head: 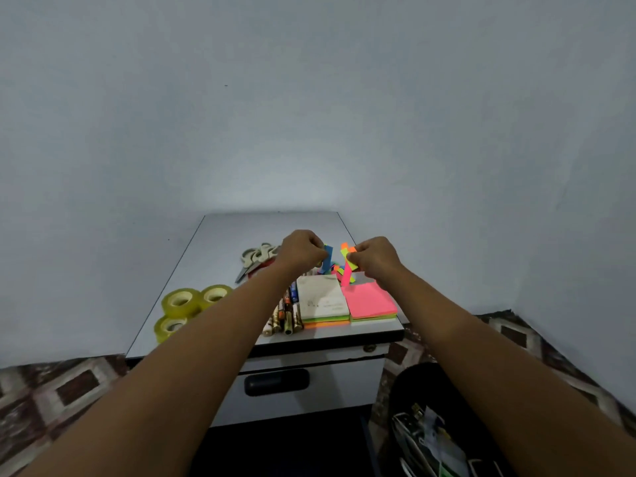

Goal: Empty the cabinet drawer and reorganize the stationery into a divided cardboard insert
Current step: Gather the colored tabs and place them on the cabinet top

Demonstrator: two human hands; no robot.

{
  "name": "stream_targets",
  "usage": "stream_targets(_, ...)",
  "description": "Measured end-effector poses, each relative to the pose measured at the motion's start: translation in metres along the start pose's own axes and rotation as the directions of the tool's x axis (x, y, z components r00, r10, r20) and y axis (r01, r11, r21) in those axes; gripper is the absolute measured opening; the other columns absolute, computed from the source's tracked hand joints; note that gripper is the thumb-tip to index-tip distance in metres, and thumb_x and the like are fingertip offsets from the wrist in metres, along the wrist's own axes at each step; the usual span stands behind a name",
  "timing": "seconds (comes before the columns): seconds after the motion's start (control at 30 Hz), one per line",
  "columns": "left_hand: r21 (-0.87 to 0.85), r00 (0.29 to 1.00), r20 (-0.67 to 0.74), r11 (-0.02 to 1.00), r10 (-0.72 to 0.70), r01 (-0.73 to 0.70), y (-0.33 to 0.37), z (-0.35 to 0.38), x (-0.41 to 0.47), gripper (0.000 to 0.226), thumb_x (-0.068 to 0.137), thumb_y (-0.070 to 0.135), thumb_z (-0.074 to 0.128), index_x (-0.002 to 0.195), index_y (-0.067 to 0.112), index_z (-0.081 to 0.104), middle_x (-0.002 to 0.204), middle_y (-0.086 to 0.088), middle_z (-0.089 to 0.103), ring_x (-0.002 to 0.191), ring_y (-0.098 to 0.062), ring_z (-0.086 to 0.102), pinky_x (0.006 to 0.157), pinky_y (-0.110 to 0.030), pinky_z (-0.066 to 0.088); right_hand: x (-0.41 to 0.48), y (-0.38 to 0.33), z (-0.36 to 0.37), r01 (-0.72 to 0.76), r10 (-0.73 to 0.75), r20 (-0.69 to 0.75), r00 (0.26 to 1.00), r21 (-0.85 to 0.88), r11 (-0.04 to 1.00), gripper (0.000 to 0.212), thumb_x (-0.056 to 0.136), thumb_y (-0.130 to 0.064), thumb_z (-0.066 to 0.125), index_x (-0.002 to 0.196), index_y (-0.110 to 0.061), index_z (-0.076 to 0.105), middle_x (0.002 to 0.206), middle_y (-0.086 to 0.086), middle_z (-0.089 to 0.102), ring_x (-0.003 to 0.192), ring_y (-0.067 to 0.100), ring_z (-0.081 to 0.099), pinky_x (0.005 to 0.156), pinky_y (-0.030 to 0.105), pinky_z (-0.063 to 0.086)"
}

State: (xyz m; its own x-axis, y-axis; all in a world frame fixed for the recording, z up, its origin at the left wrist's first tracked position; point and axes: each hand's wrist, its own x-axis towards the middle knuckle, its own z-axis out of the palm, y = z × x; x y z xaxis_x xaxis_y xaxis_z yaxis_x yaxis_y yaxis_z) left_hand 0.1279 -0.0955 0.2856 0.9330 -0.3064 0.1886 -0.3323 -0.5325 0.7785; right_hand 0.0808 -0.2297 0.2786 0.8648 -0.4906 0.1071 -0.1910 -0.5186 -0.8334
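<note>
On the grey cabinet top [241,232] both hands work over a small heap of coloured sticky flags [339,270]. My left hand [298,249] pinches a blue flag strip [327,258] that stands upright. My right hand [373,258] pinches a bunch of orange, yellow and pink flag strips [347,256]. In front of the hands lie a white-topped sticky note pad [321,299] and a pink sticky note pad [370,301], side by side. The closed drawer [309,383] with a black handle is below the top.
Scissors [256,258] lie at the back left. Three rolls of yellowish tape [184,309] sit at the left edge. Several markers and pens [285,311] lie beside the white pad. A black bin [430,425] holding papers stands on the patterned floor at the right.
</note>
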Motion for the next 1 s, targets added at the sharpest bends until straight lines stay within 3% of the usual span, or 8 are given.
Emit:
stream_targets(0.13, 0.025, 1.000, 0.025, 1.000, 0.008, -0.008, -0.006, 0.007, 0.023, 0.013, 0.081, 0.005, 0.062, 0.093, 0.002, 0.066, 0.085, -0.007, 0.061, 0.070, -0.015, 0.056, 0.049, -0.020, 0.038, 0.027, 0.005, 0.012, 0.030, -0.028, 0.014, 1.000, -0.101, 0.994, 0.020, 0.087, -0.005, 0.059, 0.101, 0.005, 0.069, 0.101, 0.022, 0.068, 0.093, 0.031, 0.065, 0.079, 0.036, 0.052)
stream_targets(0.3, 0.081, 0.997, 0.071, 0.997, 0.010, -0.015, -0.024, 0.023, 0.051, 0.007, 0.080, 0.008, 0.067, 0.086, 0.010, 0.063, 0.090, -0.007, 0.061, 0.082, -0.019, 0.057, 0.065, -0.027, 0.046, 0.052, 0.014, 0.025, 0.074, -0.055, 0.096, 0.994, -0.206, 0.976, 0.020, 0.087, -0.003, 0.058, 0.103, 0.002, 0.070, 0.105, 0.017, 0.068, 0.097, 0.027, 0.063, 0.080, 0.033, 0.050)
stream_targets(0.4, 0.190, 0.993, 0.118, 0.980, 0.030, -0.053, -0.030, 0.033, 0.057, 0.016, 0.080, 0.016, 0.071, 0.093, 0.008, 0.066, 0.098, -0.007, 0.064, 0.086, -0.018, 0.057, 0.071, -0.028, 0.045, 0.058, 0.019, 0.028, 0.094, -0.064, 0.151, 0.987, -0.203, 0.975, 0.020, 0.084, -0.002, 0.062, 0.102, 0.002, 0.070, 0.103, 0.019, 0.069, 0.093, 0.026, 0.064, 0.086, 0.036, 0.052)
stream_targets(0.53, 0.303, 0.979, 0.198, 0.948, 0.039, -0.099, -0.032, 0.037, 0.060, 0.025, 0.079, 0.021, 0.071, 0.101, 0.010, 0.069, 0.106, -0.004, 0.067, 0.096, -0.018, 0.060, 0.081, -0.028, 0.047, 0.059, 0.026, 0.030, 0.108, -0.081, 0.160, 0.984, -0.170, 0.980, 0.020, 0.085, -0.006, 0.061, 0.102, 0.000, 0.071, 0.103, 0.015, 0.069, 0.091, 0.021, 0.062, 0.075, 0.027, 0.047)
stream_targets(0.67, 0.283, 0.977, 0.203, 0.952, 0.058, -0.115, -0.031, 0.032, 0.055, 0.022, 0.085, 0.010, 0.062, 0.105, 0.004, 0.070, 0.112, -0.010, 0.068, 0.102, -0.020, 0.061, 0.076, -0.022, 0.042, 0.061, 0.034, 0.028, 0.078, -0.057, 0.137, 0.989, -0.151, 0.986, 0.023, 0.086, -0.005, 0.055, 0.098, 0.010, 0.069, 0.106, 0.025, 0.067, 0.096, 0.032, 0.064, 0.067, 0.030, 0.047)
stream_targets(0.77, 0.264, 0.978, 0.197, 0.958, 0.062, -0.114, -0.032, 0.028, 0.050, 0.023, 0.086, 0.010, 0.061, 0.107, 0.004, 0.069, 0.113, -0.010, 0.067, 0.103, -0.020, 0.060, 0.078, -0.022, 0.042, 0.057, 0.035, 0.023, 0.078, -0.064, 0.133, 0.989, -0.103, 0.992, 0.022, 0.089, -0.006, 0.055, 0.102, 0.003, 0.070, 0.110, 0.017, 0.068, 0.101, 0.026, 0.063, 0.079, 0.031, 0.049)
stream_targets(0.87, 0.214, 0.984, 0.164, 0.970, 0.076, -0.111, -0.031, 0.021, 0.044, 0.022, 0.086, 0.011, 0.062, 0.107, 0.005, 0.068, 0.113, -0.009, 0.066, 0.102, -0.018, 0.059, 0.080, -0.023, 0.043, 0.047, 0.031, 0.015, 0.098, -0.090, 0.135, 0.987, -0.053, 0.994, 0.024, 0.092, -0.009, 0.054, 0.109, 0.000, 0.068, 0.113, 0.014, 0.067, 0.105, 0.026, 0.062, 0.063, 0.020, 0.042)
stream_targets(1.0, 0.132, 0.983, 0.123, 0.980, 0.133, -0.150, -0.024, 0.011, 0.022, 0.022, 0.088, 0.014, 0.061, 0.107, 0.007, 0.067, 0.109, -0.007, 0.067, 0.090, -0.013, 0.057, 0.075, -0.022, 0.042, 0.024, 0.021, 0.004, 0.149, -0.152, 0.147, 0.977, 0.025, 0.988, 0.026, 0.093, -0.013, 0.054, 0.113, -0.003, 0.066, 0.113, 0.011, 0.067, 0.096, 0.018, 0.060, 0.058, 0.016, 0.037)
